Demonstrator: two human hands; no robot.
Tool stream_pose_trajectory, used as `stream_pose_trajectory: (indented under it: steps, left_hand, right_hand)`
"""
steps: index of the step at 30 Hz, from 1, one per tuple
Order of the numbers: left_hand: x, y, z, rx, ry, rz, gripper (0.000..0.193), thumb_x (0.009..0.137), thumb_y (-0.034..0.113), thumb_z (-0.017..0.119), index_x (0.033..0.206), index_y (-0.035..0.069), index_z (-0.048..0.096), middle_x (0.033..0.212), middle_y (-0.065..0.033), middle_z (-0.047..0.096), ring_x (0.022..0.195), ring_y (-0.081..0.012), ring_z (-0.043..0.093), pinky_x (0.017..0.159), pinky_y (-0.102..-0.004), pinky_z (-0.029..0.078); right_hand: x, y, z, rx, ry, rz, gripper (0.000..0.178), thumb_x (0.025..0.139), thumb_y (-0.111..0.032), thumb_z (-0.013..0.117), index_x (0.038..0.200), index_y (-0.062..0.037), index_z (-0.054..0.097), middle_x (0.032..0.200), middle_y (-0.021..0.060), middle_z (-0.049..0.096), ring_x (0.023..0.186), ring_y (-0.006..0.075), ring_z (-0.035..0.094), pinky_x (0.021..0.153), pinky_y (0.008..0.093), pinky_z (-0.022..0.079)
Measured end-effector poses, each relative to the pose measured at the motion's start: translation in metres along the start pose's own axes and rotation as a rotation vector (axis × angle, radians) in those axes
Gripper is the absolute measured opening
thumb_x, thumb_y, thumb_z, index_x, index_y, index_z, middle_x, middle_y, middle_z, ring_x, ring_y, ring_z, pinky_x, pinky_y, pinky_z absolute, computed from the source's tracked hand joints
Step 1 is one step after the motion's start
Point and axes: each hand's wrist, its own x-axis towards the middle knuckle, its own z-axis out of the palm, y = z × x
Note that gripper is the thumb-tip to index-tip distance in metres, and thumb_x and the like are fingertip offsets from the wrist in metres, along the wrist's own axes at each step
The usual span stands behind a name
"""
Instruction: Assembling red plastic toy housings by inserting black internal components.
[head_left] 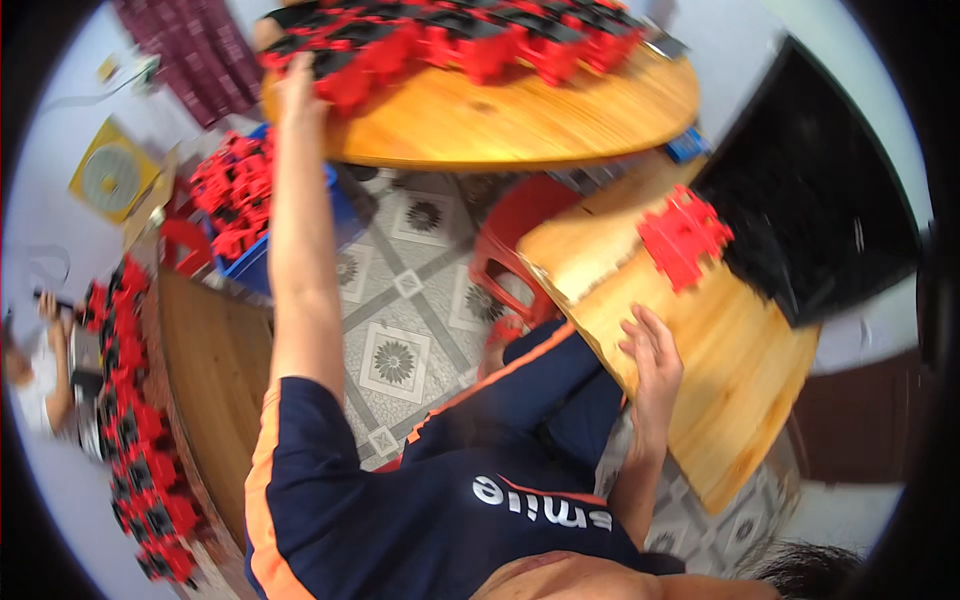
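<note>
My left arm reaches far across to the oval wooden table [480, 125]. There my left hand [293, 85] is closed around a red-and-black plastic part [290, 45] at the left end of a packed row of similar parts [480, 45]; its fingertips are partly hidden. Close to my body, my right hand [652, 365] is open, fingers stretched, over the edge of a wooden board [740, 400]. It holds nothing. Just beyond its fingertips a flat red plastic part [685, 238] lies on the board, apart from the hand.
A large black tray [810, 180] with dark contents leans beside the board. A blue crate [250, 262] heaped with red parts [235, 190] and a red stool [510, 240] stand on the tiled floor. More parts [135, 420] line a brown table [215, 370] at left, near another person [45, 385].
</note>
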Motion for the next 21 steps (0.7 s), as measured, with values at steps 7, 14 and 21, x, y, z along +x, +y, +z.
stream_pose_trajectory:
  steps: [7,14,21]
  left_hand:
    - [-0.246,0.092,0.097,0.236,0.156,0.847,0.044,0.084,0.005,0.061,0.121,-0.006,0.040,0.117,-0.0176,0.045,0.102,-0.0280,0.049,0.095,-0.0392,0.039]
    - [-0.488,-0.020,0.226,0.528,-1.001,0.693,0.040,0.093,0.035,0.056,0.130,0.021,0.055,0.141,-0.0117,0.042,0.130,-0.0302,0.038,0.102,-0.0441,0.032]
    - [-0.506,-0.032,0.255,0.563,-1.182,0.670,0.038,0.096,0.037,0.048,0.127,0.018,0.058,0.138,-0.0114,0.047,0.125,-0.0343,0.041,0.098,-0.0447,0.035]
  right_hand:
    - [0.079,0.059,-0.062,-0.413,0.573,-0.294,0.063,0.085,-0.019,0.071,0.136,0.0014,0.041,0.131,0.0184,0.051,0.114,0.0295,0.055,0.093,0.0345,0.045]
    - [0.126,0.025,-0.072,-0.709,0.258,0.113,0.043,0.084,-0.018,0.071,0.119,0.0007,0.056,0.106,0.0107,0.067,0.094,0.0182,0.064,0.082,0.0297,0.048]
    - [0.065,0.056,-0.140,-0.080,0.381,-0.113,0.017,0.087,-0.005,0.064,0.103,-0.0003,0.060,0.094,0.0029,0.067,0.088,0.0076,0.060,0.076,0.0230,0.048]
